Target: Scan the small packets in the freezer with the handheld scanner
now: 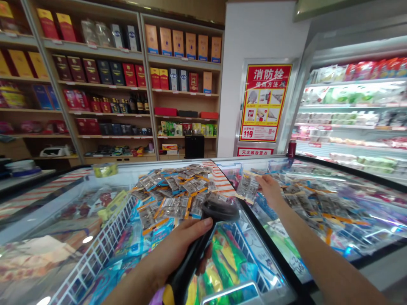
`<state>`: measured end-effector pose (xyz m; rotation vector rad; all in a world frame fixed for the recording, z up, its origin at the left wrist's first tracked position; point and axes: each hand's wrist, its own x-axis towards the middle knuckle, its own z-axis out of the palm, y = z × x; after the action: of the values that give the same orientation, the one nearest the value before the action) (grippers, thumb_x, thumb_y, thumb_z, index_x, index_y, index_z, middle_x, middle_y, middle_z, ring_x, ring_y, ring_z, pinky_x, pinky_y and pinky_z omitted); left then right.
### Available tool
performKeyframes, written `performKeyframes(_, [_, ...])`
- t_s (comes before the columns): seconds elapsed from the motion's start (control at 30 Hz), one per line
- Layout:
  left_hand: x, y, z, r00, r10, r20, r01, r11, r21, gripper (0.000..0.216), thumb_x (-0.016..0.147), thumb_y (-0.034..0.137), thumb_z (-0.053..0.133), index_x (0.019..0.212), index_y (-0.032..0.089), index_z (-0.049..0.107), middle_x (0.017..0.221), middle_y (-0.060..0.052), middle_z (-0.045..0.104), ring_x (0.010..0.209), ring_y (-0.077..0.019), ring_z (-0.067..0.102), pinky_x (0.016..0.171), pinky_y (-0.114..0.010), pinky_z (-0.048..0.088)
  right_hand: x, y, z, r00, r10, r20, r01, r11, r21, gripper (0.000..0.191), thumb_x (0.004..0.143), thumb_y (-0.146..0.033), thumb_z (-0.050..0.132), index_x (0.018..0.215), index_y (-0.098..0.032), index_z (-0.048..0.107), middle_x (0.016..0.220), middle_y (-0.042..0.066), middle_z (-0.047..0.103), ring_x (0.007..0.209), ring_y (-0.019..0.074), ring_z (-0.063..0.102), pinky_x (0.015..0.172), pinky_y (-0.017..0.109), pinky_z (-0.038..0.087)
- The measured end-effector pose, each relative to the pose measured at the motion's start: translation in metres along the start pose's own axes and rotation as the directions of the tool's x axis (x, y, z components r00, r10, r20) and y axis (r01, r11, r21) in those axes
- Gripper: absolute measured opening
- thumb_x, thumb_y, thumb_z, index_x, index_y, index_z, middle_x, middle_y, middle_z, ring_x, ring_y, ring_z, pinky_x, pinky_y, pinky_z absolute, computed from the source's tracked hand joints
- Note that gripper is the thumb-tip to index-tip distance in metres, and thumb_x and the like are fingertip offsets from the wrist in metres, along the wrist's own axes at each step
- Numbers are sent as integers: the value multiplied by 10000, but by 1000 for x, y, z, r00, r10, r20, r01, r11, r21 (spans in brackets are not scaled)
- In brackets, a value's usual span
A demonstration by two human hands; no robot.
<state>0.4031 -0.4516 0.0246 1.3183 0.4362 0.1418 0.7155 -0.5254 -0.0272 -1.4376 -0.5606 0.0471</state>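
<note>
My left hand (187, 241) is wrapped around the handle of a black handheld barcode scanner (219, 208), its head pointing forward and right. Below it, bagged frozen treats in green and yellow wrappers (219, 254) lie in the freezer. Farther right, my right hand (270, 190) pinches the edge of a small flat packet (248, 186) with a pale front and dark print. It holds this packet above the divider between two freezer sections. A heap of similar packets (174, 186) with blue and orange edges lies ahead of the scanner; more packets (302, 199) lie on the right.
White wire dividers (108, 233) and black freezer rims (270, 245) run between the sections. A round yellow tin (104, 169) stands on the far left edge, a dark red can (291, 149) at the right corner. Shelves of boxed goods (104, 72) and a lit cooler (356, 106) stand behind.
</note>
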Motion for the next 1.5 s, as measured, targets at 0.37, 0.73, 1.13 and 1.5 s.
performKeyframes(0.37, [18, 16, 10, 1000, 9, 12, -9, 1000, -27, 405, 655, 543, 585, 682, 142, 536, 509, -7, 576, 367, -94, 505, 373, -196, 345, 1, -1, 0, 996, -14, -85, 9, 998, -59, 292, 576, -445, 577, 657, -171, 518, 526, -11, 557, 473, 130, 501, 427, 244, 413])
performKeyframes(0.73, [19, -1, 13, 1000, -13, 8, 13, 999, -46, 411, 634, 555, 596, 653, 157, 495, 482, -4, 567, 344, -93, 494, 354, -196, 368, 2, -2, -3, 990, -32, -135, 26, 999, -46, 288, 548, -443, 590, 637, -180, 515, 520, -18, 540, 473, 130, 486, 437, 250, 398])
performKeyframes(1.13, [19, -1, 13, 993, -80, 93, 90, 990, -111, 435, 645, 560, 590, 697, 129, 564, 482, -10, 569, 344, -94, 502, 349, -184, 366, -3, -9, -4, 985, -48, -167, 42, 998, -44, 259, 576, -425, 566, 650, -188, 493, 474, -44, 495, 436, 109, 442, 418, 234, 356])
performKeyframes(1.5, [16, 1, 16, 993, -113, 44, 121, 958, -261, 412, 770, 512, 467, 804, 122, 596, 508, -15, 578, 357, -91, 518, 342, -168, 360, -6, -10, 1, 961, -209, -183, 193, 976, -100, 239, 600, -401, 590, 665, -184, 513, 510, -35, 519, 471, 123, 468, 483, 260, 375])
